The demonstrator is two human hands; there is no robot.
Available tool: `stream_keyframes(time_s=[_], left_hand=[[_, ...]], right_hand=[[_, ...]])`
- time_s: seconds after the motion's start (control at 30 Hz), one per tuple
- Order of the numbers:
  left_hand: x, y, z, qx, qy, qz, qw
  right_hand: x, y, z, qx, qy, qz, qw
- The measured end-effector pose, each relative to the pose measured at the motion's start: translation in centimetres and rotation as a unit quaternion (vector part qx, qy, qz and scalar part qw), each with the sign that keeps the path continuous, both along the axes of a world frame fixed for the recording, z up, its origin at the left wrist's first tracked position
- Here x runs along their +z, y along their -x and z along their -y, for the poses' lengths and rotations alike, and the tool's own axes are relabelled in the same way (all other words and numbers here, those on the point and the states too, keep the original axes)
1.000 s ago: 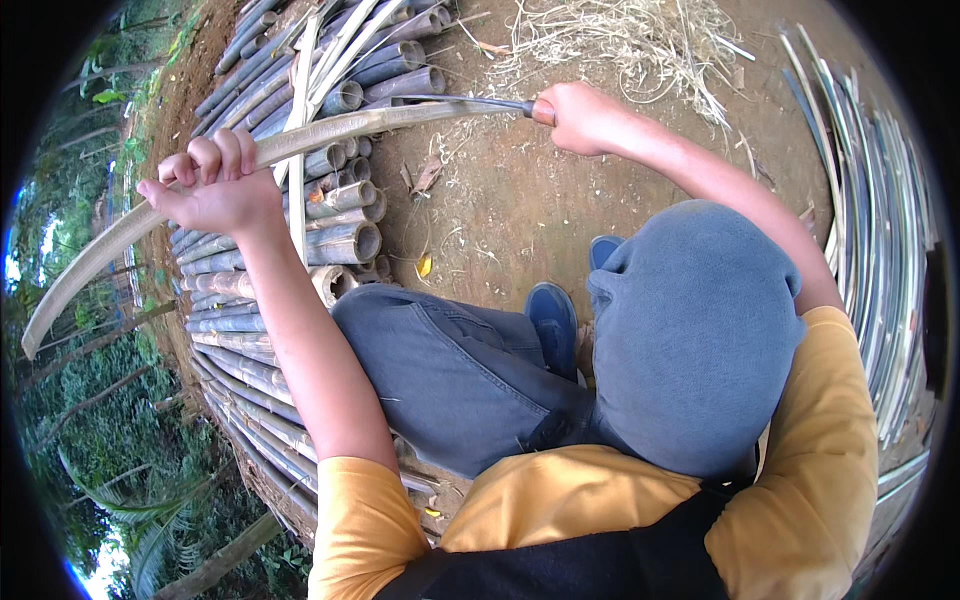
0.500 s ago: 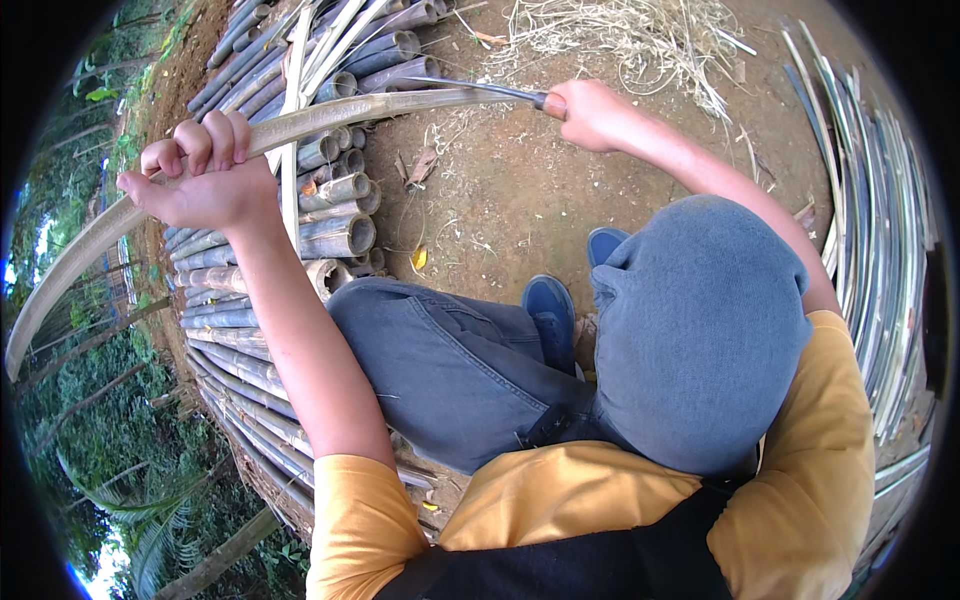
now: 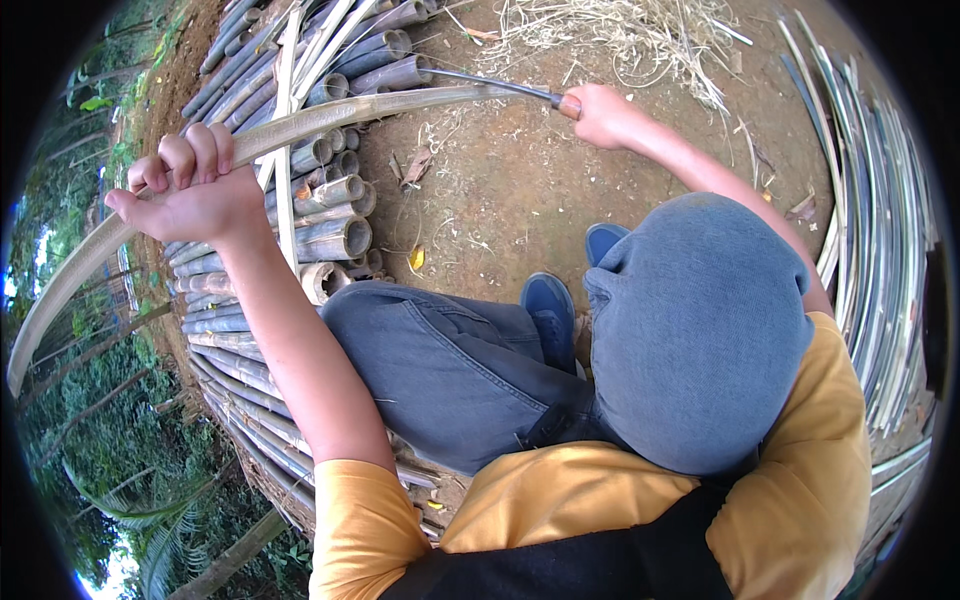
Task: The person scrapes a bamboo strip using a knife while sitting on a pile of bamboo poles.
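A long, pale bamboo strip (image 3: 330, 116) runs from the far left edge up to the top middle, looking curved. My left hand (image 3: 205, 195) is closed around it, thumb pointing left and fingers curled over its upper side. My right hand (image 3: 606, 118) grips a knife (image 3: 569, 106) by its short brown wooden handle. The thin dark blade points left and lies across or along the strip's right end; whether the edge touches it I cannot tell. Most of my right fingers are hidden behind the back of the hand.
Stacked bamboo poles (image 3: 345, 238) lie at the left, with pale split strips (image 3: 287, 90) on top. A heap of shavings (image 3: 640, 40) is at the far side. Long thin strips (image 3: 880, 270) are bundled at the right. My bent knees (image 3: 700, 330) and shoes (image 3: 548, 305) are below.
My right hand and the knife have shifted slightly right along the strip. My left hand, still around the strip, has moved a little left.
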State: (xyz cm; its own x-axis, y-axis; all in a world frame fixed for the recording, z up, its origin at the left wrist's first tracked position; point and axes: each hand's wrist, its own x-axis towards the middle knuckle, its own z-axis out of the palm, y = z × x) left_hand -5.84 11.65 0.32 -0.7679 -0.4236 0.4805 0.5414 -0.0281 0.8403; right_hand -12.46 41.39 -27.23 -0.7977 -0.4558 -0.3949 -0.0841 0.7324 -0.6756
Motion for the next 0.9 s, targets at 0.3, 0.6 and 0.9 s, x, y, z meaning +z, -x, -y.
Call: stream_keyframes(time_s=[0.3, 0.6, 0.9], left_hand=[[0.1, 0.4, 0.2, 0.003, 0.013, -0.001, 1.0], [0.1, 0.4, -0.7, 0.075, 0.029, 0.01, 0.997], [-0.3, 0.4, 0.0, 0.069, 0.029, 0.011, 0.997]], right_hand=[[-3.1, 0.4, -0.1, -0.026, -0.038, 0.047, 0.998], [-0.6, -3.6, 1.4, -0.017, 0.06, -0.028, 0.998], [-5.0, -0.4, 1.0, -0.049, 0.022, 0.051, 0.997]])
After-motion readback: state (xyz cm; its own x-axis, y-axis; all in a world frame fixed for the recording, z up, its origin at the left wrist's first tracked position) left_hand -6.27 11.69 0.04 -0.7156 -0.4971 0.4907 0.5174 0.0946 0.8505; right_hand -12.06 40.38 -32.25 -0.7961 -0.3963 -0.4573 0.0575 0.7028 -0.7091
